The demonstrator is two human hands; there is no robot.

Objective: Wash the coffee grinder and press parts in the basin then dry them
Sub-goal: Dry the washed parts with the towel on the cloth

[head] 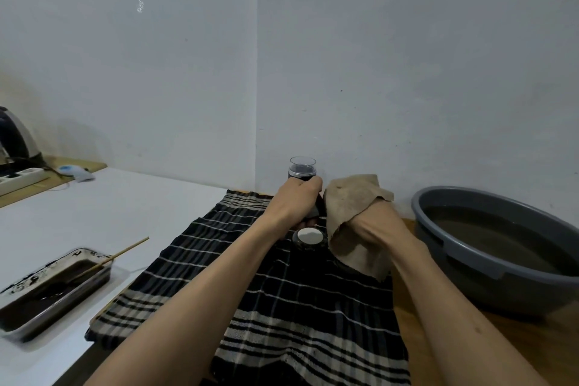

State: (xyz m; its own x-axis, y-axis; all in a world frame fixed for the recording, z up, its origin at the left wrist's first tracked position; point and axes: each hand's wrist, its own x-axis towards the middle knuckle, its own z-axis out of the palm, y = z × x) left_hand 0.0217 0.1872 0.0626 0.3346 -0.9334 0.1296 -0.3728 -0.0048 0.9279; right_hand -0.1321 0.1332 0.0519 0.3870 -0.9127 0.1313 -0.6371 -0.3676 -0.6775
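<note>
My left hand (pixel 296 200) grips a dark cylindrical grinder part (pixel 302 171) with a clear top, held upright above the checked cloth (pixel 282 307). Just to its right, my right hand (pixel 372 229) holds a tan drying cloth (pixel 351 197) bunched against the part's side. A round dark part with a shiny lid (pixel 308 238) stands on the checked cloth below my hands. The lower body of the held part is hidden by my fingers and the tan cloth.
A grey basin (pixel 488 263) of murky water sits at the right on the wooden table. At the left lie a metal tray (pixel 47 301) of dark liquid with a wooden stick (pixel 125 252), a kettle (pixel 15 138) and a power strip (pixel 22 177).
</note>
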